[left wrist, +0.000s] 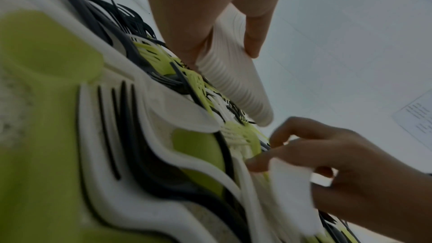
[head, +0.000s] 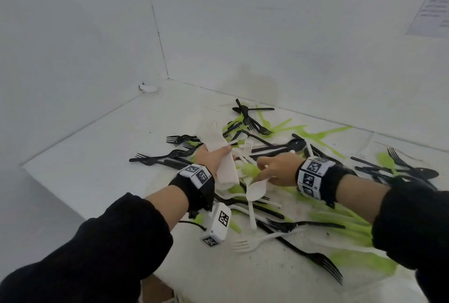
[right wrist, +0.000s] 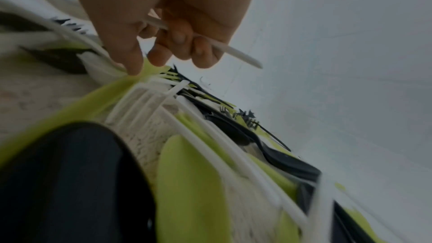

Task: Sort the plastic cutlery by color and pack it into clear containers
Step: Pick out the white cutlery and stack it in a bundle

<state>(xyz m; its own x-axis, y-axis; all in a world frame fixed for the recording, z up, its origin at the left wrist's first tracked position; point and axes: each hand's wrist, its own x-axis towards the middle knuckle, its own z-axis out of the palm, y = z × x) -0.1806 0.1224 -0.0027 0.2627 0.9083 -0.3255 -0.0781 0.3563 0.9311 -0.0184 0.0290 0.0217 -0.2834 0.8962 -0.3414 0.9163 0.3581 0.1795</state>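
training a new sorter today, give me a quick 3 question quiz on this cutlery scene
1. True or false: the left hand grips a stack of black forks.
2. What does the right hand hold? A) white utensil B) black spoon C) nothing
3. Fill in: the pile on the table mixes white, black and ____ cutlery.

Key: 1 false, it grips a white stack. 2 A, a white utensil. 3 green.
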